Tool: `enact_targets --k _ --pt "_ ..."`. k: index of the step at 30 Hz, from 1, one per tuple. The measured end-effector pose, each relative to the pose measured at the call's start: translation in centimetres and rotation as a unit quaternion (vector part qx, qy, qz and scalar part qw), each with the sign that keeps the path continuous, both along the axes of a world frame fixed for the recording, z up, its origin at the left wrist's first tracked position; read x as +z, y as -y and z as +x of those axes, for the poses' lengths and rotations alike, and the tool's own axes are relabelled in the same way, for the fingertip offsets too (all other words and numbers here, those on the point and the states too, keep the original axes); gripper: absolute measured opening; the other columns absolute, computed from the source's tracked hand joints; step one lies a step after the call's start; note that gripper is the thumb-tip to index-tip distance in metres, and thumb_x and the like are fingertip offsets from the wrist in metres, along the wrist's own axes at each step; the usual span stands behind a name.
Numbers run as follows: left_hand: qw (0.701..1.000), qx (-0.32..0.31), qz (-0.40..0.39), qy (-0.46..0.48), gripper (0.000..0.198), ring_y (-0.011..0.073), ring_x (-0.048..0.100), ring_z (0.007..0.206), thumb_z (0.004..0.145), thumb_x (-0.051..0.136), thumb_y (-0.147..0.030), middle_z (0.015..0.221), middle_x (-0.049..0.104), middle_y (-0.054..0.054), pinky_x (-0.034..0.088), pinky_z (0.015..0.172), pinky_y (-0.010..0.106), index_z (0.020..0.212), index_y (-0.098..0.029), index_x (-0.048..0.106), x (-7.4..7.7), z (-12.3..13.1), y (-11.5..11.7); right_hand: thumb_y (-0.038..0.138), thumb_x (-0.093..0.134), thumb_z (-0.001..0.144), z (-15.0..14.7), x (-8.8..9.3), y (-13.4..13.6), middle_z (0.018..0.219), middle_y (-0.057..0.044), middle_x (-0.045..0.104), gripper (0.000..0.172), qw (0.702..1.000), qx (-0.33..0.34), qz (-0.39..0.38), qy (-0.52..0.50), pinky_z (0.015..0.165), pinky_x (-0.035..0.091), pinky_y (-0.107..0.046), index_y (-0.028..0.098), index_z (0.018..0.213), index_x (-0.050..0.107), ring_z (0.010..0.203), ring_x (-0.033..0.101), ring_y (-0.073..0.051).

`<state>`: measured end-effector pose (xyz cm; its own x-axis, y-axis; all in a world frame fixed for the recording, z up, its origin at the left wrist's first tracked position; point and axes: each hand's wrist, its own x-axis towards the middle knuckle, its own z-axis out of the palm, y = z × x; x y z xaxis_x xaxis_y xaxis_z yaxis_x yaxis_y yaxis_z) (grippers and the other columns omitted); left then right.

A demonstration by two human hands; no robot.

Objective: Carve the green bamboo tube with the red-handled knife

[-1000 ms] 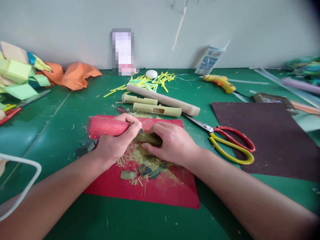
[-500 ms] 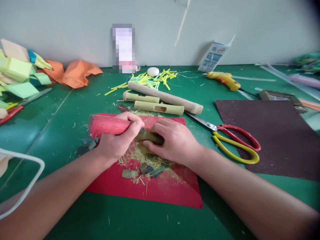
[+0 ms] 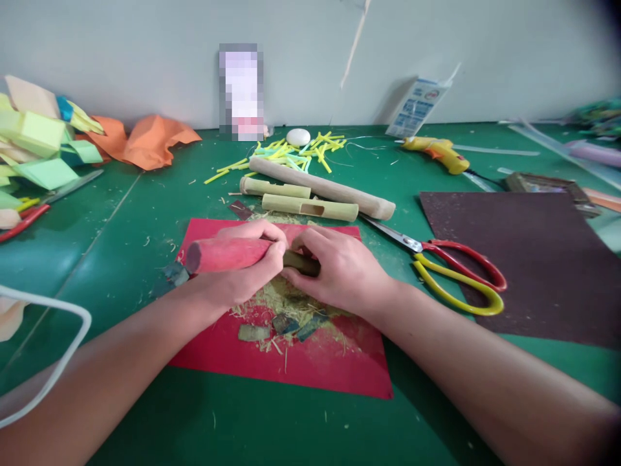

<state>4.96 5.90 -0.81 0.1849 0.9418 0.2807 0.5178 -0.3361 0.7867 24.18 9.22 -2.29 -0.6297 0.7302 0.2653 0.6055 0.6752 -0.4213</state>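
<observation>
My left hand is closed around a thick red wooden handle that lies nearly level, its butt end pointing left. The far end of this tool is hidden by my fingers, so its kind cannot be made out. My right hand grips a short green-brown bamboo tube, thumb below and fingers over the top. The left fingertips meet the tube's left end. Under both hands lies a red sheet, strewn with pale shavings and dust and several small dark scraps.
Beyond the hands lie two cut bamboo tubes and a longer pale stick. Scissors rest at right by a dark brown sheet. Farther back are yellow straw pieces, a glue gun and a carton. Paper pieces crowd the left.
My left hand and the red handle have shifted right and slightly down, closer to my right hand. A small grey end seen by the left fingertips is now hidden. My right hand stays on the tube.
</observation>
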Motion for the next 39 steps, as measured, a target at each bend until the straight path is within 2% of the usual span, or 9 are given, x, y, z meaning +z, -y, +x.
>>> enact_targets --k 3,7,11,16,21,25,29,34,39 --pt "1.000 -0.001 -0.012 -0.013 0.014 0.0138 0.061 0.076 0.088 0.057 -0.027 0.080 0.068 -0.002 0.046 0.070 0.027 0.081 -0.020 0.066 0.3 0.3 -0.3 0.038 0.063 0.086 0.0 0.0 -0.1 0.083 -0.005 0.064 0.022 1.000 -0.009 0.002 0.022 0.063 0.034 -0.028 0.016 0.084 0.060 0.072 0.051 -0.015" --pt "0.999 -0.002 -0.045 0.019 0.017 0.0137 0.058 0.076 0.088 0.053 -0.027 0.080 0.066 -0.001 0.045 0.073 0.028 0.077 -0.018 0.064 0.3 0.7 -1.0 0.040 0.068 0.083 0.0 -0.1 -0.3 0.089 -0.008 0.067 0.026 0.998 -0.020 0.000 0.060 0.066 0.035 -0.030 0.016 0.089 0.062 0.078 0.055 -0.019" --pt "0.996 -0.009 -0.079 0.029 0.021 0.0124 0.049 0.066 0.086 0.052 -0.031 0.067 0.055 -0.003 0.038 0.063 0.027 0.070 -0.018 0.056 0.3 1.4 -1.7 0.038 0.067 0.082 -0.1 -0.2 -0.5 0.094 -0.009 0.070 0.025 0.998 -0.016 -0.004 0.056 0.070 0.037 -0.031 0.016 0.093 0.064 0.086 0.059 -0.022" --pt "0.996 0.009 -0.083 0.040 0.020 0.0131 0.049 0.068 0.082 0.051 -0.029 0.066 0.054 -0.003 0.038 0.063 0.028 0.066 -0.018 0.056 0.4 1.9 -2.2 0.037 0.070 0.080 0.0 -0.3 -0.7 0.090 -0.007 0.067 0.021 0.999 -0.024 -0.023 0.026 0.066 0.035 -0.029 0.018 0.088 0.064 0.078 0.056 -0.018" --pt "0.994 -0.044 -0.099 0.014 0.023 0.0105 0.043 0.060 0.086 0.051 -0.031 0.062 0.049 -0.005 0.033 0.058 0.027 0.068 -0.018 0.055 0.8 1.2 -2.3 0.037 0.069 0.082 0.1 -0.3 -0.8 0.090 -0.007 0.067 0.023 1.000 -0.010 -0.021 0.018 0.069 0.036 -0.030 0.017 0.090 0.064 0.082 0.057 -0.019" --pt "0.993 -0.079 -0.079 -0.028 0.030 0.0110 0.043 0.062 0.091 0.049 -0.034 0.064 0.050 -0.004 0.032 0.058 0.028 0.066 -0.018 0.049 1.0 0.9 -2.3 0.038 0.069 0.083 0.0 -0.3 -0.6 0.095 -0.009 0.070 0.025 0.999 -0.008 -0.007 0.030 0.071 0.038 -0.032 0.016 0.094 0.064 0.087 0.059 -0.022" --pt "0.994 -0.091 -0.054 -0.040 0.025 0.0113 0.045 0.063 0.089 0.049 -0.028 0.066 0.052 -0.003 0.035 0.060 0.028 0.066 -0.018 0.050 0.8 0.7 -2.2 0.040 0.068 0.085 -0.1 -0.2 -0.2 0.097 -0.010 0.070 0.026 0.999 -0.002 0.002 0.034 0.072 0.040 -0.032 0.016 0.093 0.063 0.088 0.061 -0.023" --pt "0.997 -0.064 -0.038 0.000 0.025 0.0098 0.043 0.057 0.088 0.049 -0.022 0.060 0.050 -0.004 0.034 0.057 0.026 0.064 -0.018 0.050 0.1 0.0 -1.8 0.041 0.068 0.086 -0.2 -0.2 0.0 0.096 -0.010 0.070 0.025 0.999 -0.007 0.001 0.049 0.071 0.040 -0.033 0.017 0.090 0.061 0.089 0.061 -0.024" --pt "0.994 -0.031 -0.084 0.067 0.024 0.0089 0.041 0.047 0.086 0.051 -0.025 0.049 0.048 -0.005 0.031 0.048 0.024 0.063 -0.019 0.052 -0.1 0.2 -1.7 0.040 0.070 0.085 -0.3 -0.1 -0.1 0.096 -0.010 0.070 0.025 0.999 -0.005 -0.005 0.043 0.071 0.040 -0.033 0.017 0.089 0.060 0.088 0.061 -0.023"
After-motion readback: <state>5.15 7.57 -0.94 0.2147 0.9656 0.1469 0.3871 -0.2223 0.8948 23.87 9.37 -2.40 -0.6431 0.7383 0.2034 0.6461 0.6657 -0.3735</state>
